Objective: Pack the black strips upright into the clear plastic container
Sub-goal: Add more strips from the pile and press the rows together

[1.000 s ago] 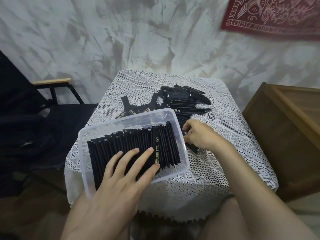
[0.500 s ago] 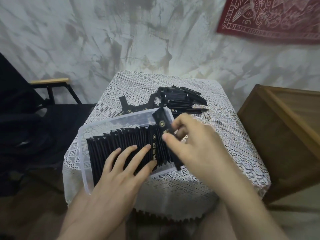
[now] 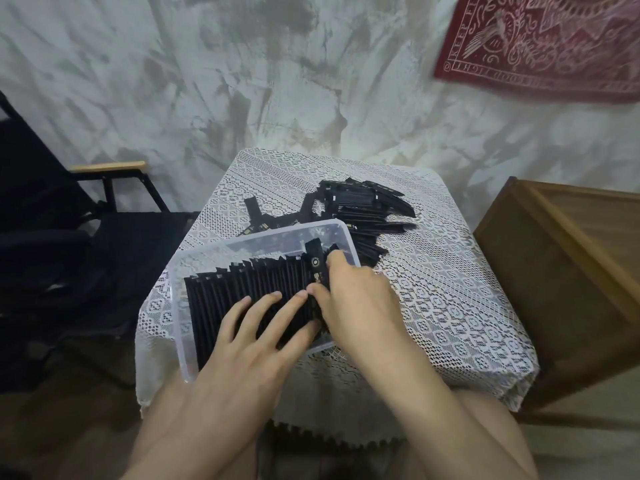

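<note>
Both hands work at the clear plastic container [image 3: 175, 306], which sits on the near left part of the worktop [image 3: 443, 292]. The left hand [image 3: 249, 344] lies flat with its fingers straight and spread, pressing on the top edges of the packed row of black strips [image 3: 242, 289] and gripping nothing. That row stands on edge inside the container and fills most of its length, leaning a little toward the left wall. The right hand [image 3: 356, 303] curls its thumb and fingers round a single strip [image 3: 316, 268] at the right end of the row. This strip stands upright and rises slightly above its neighbours, with a round pale mark showing on its face. Its lower part is hidden behind the fingers.

Behind the container, touching its far right corner, a loose pile of strips [image 3: 360, 206] lies flat on the white lace cloth [image 3: 460, 341] that covers the worktop. A black chair [image 3: 45, 237] with a wooden armrest stands to the left, a wooden cabinet [image 3: 571, 258] to the right, and a red cloth [image 3: 540, 43] hangs on the wall.
</note>
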